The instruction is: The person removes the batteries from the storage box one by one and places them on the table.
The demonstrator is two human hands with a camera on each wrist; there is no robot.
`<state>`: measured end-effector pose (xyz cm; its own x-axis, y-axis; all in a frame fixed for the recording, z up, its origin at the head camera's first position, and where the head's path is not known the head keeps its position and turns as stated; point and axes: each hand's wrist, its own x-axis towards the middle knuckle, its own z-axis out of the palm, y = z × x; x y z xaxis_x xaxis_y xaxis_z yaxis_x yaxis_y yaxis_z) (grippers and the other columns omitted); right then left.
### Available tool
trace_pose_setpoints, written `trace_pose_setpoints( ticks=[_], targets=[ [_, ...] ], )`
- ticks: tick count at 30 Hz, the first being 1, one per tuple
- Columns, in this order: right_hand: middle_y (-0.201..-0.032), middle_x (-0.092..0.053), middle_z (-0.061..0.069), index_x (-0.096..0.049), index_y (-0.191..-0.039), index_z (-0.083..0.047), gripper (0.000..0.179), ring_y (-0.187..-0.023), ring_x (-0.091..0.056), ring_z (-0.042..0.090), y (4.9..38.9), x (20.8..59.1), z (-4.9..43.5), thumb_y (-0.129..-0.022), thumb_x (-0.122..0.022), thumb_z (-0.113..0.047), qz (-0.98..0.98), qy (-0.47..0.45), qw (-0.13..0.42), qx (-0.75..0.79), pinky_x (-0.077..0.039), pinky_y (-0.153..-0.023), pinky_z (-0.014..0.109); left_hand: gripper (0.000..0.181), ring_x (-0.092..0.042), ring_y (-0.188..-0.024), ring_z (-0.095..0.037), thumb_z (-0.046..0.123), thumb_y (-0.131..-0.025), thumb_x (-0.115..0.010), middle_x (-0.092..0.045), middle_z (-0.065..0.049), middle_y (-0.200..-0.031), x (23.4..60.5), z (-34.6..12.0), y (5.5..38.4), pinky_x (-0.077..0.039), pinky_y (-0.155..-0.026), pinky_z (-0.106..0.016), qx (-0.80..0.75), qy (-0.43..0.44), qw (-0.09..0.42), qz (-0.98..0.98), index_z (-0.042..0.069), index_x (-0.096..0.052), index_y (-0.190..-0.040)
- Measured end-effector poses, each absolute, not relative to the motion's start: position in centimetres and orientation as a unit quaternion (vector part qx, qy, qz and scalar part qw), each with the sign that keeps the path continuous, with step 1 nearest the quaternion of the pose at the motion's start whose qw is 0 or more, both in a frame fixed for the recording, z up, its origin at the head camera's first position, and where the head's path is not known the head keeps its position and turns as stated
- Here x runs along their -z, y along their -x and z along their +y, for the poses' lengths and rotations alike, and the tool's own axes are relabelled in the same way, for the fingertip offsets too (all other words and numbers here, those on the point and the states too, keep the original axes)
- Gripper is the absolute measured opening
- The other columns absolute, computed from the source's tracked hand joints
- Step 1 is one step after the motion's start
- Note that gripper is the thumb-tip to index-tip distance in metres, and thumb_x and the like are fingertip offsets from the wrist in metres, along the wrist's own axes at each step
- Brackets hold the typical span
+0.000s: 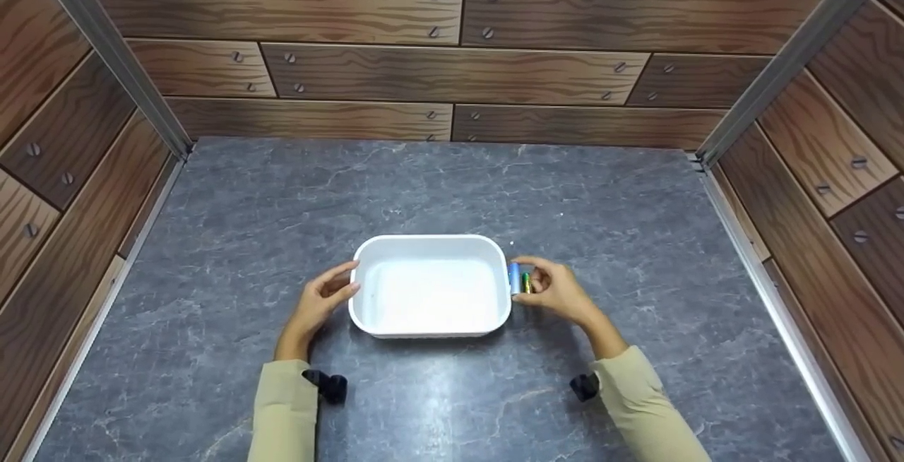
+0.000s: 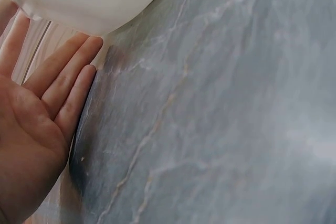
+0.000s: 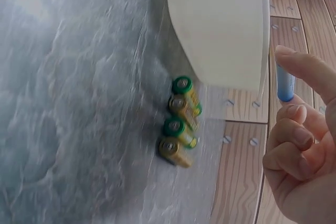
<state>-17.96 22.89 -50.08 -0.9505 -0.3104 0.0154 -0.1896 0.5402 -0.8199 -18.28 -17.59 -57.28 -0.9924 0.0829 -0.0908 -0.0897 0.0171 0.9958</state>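
Observation:
A white rectangular basin with rounded corners (image 1: 432, 239) stands on the dark marbled tabletop, in the middle of the head view. At its left end my left hand (image 1: 316, 304) touches the rim with thumb and forefinger; the left wrist view shows the other fingers (image 2: 67, 80) stretched out below the basin's wall. Beyond the opposite end, my right hand (image 1: 558, 292) pinches a blue cylindrical battery (image 3: 285, 83) upright between thumb and forefinger, its other fingers curled. Several green and gold batteries (image 3: 181, 134) sit in a row beside the basin, near the right hand.
Wood-patterned panels (image 1: 452, 73) wall in the tabletop (image 1: 282, 193) at the back and both sides. Grey metal posts (image 1: 784, 66) rise at the back corners. A small black wrist camera (image 1: 332, 387) is at the left cuff, another (image 1: 584, 386) at the right.

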Motion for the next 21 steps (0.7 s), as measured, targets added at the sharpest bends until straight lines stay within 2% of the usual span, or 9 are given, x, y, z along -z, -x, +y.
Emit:
trace_pose_setpoints(
  ticks=[9,16,21],
  targets=[
    [-0.067,-0.044,0.000,-0.057,-0.126,0.008,0.058,-0.058,-0.038,0.000,17.8,50.5,24.5,-0.074,-0.080,-0.001,0.879,0.121,0.069,0.457,-0.036,-0.058,0.017,0.044,-0.066,-0.094,-0.002,0.000,-0.089,-0.065,-0.064,-0.027,-0.124,57.2,-17.6,18.3,-0.052,-0.082,-0.018,-0.697,0.006,0.060,0.714,0.000,-0.057,-0.132],
    [-0.066,-0.048,0.010,-0.056,-0.124,0.010,0.057,-0.058,-0.037,-0.001,17.3,50.0,24.9,-0.072,-0.079,0.002,0.880,0.114,0.058,0.457,-0.034,-0.057,0.016,0.044,-0.066,-0.094,-0.001,-0.001,-0.088,-0.065,-0.064,-0.027,-0.124,57.3,-17.6,18.4,-0.052,-0.082,-0.018,-0.694,0.004,0.056,0.717,0.000,-0.057,-0.132],
    [-0.066,-0.047,0.004,-0.057,-0.125,0.006,0.058,-0.056,-0.037,-0.001,17.7,51.1,25.8,-0.073,-0.080,-0.001,0.885,0.097,0.064,0.451,-0.033,-0.054,0.016,0.044,-0.066,-0.093,0.000,-0.001,-0.088,-0.065,-0.064,-0.027,-0.124,57.3,-17.5,18.4,-0.053,-0.082,-0.018,-0.696,0.002,0.054,0.716,-0.001,-0.057,-0.131]
  ],
)
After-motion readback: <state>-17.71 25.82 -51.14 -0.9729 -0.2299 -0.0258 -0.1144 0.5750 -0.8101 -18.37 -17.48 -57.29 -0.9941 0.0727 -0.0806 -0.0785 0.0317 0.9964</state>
